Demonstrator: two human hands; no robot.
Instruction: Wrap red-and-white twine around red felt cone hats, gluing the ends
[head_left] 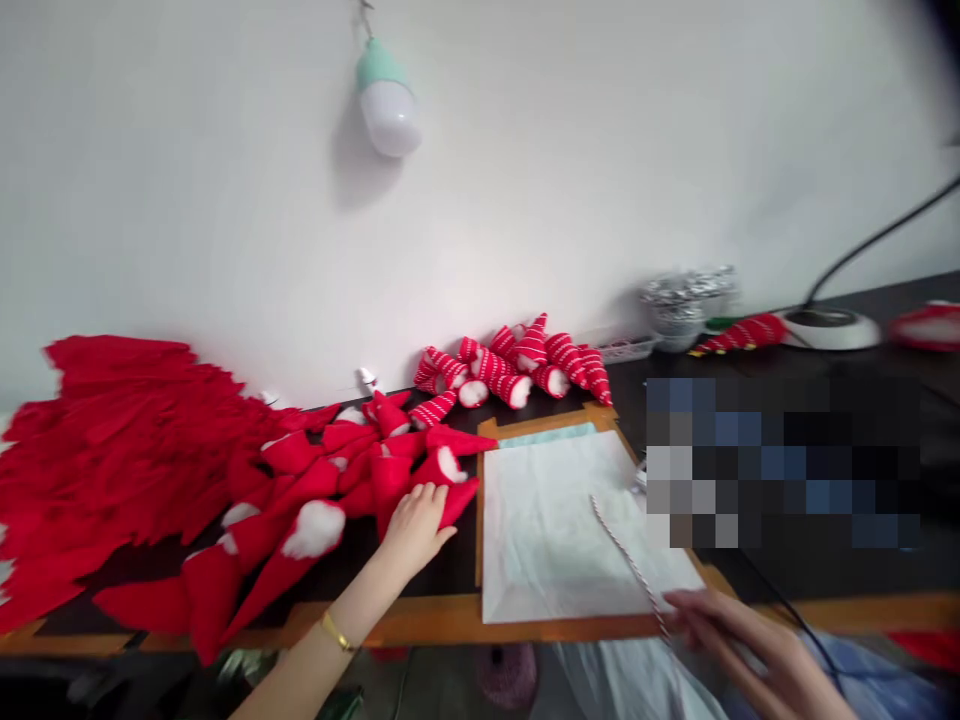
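Note:
My left hand (pixel 415 528) reaches forward onto a heap of red felt cones (pixel 352 480) with white stuffing, its fingers curled over the tip of one cone. My right hand (pixel 739 645) is low at the table's front edge, motion-blurred, beside the end of a red-and-white twisted string (pixel 626 560). The string lies across a sheet of white paper (pixel 555 530) on a wooden board (pixel 540 428).
A large pile of flat red felt pieces (pixel 112 450) fills the left. Striped red-and-white cones (pixel 517 370) lie against the wall. Foil cups (pixel 686 300), a round lamp base (pixel 829 328) with a black cable, and a hanging bulb (pixel 386 100) stand farther back.

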